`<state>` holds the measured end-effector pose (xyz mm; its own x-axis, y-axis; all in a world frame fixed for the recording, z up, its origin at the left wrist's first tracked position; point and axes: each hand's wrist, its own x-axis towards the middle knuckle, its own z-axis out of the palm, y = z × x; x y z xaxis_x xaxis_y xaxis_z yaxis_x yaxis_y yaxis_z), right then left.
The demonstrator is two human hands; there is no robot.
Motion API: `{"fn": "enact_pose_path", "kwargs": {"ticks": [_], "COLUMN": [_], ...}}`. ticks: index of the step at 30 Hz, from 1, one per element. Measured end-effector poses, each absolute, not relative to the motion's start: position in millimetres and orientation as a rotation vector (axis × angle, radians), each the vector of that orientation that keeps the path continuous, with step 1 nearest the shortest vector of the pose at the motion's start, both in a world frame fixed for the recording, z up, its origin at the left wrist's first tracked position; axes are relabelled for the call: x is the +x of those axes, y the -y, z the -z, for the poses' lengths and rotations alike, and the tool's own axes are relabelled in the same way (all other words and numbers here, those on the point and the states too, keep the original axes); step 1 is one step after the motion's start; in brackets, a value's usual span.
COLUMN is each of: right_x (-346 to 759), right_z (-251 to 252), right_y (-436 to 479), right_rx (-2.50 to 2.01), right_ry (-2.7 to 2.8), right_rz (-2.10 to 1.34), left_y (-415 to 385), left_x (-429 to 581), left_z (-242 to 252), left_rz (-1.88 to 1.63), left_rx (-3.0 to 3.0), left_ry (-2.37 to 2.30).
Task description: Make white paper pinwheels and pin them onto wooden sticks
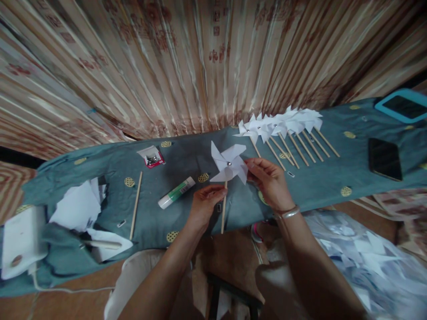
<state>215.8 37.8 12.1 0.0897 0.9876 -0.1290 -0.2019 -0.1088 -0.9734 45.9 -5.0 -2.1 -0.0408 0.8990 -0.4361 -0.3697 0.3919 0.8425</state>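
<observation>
"White pinwheel (229, 155), where?"

"Over the counter (320, 186), the left grip (207, 202) pinching its stick (223, 213), the right grip (271, 181) a blade's (240, 171) edge."

"And the risk?"

"Squeezing too hard might crease that blade; twisting could loosen the stick."

From where I stand, a pleated curtain (187, 66) hangs along the far side, striped in tan and brown and printed with reddish motifs; low on its left part sits a small scrap of blue (92, 110). Over the table lies a dull green cloth (322, 182) dotted with yellow pineapples (346, 191). Toward the right end rests a dark phone (385, 159), and beyond it a dark-screened device in a light-blue frame (382, 106). At the near left corner there's a white boxy device (23, 242), its white cable (73, 290) running rightward. Below, a dark stool (235, 292) stands on the brownish floor (220, 255).
</observation>
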Motion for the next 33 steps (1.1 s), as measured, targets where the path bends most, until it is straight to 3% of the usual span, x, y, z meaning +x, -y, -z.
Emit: {"fn": "enact_pose_path", "kwargs": {"ticks": [33], "right_x": [200], "right_z": [-9], "right_y": [-25], "right_rx": [-1.066], "right_ry": [0.874], "right_rz": [-1.299], "left_y": [8], "left_x": [50], "left_z": [-7], "left_rz": [-1.071], "left_rx": [0.33], "left_ry": [-1.083]}}
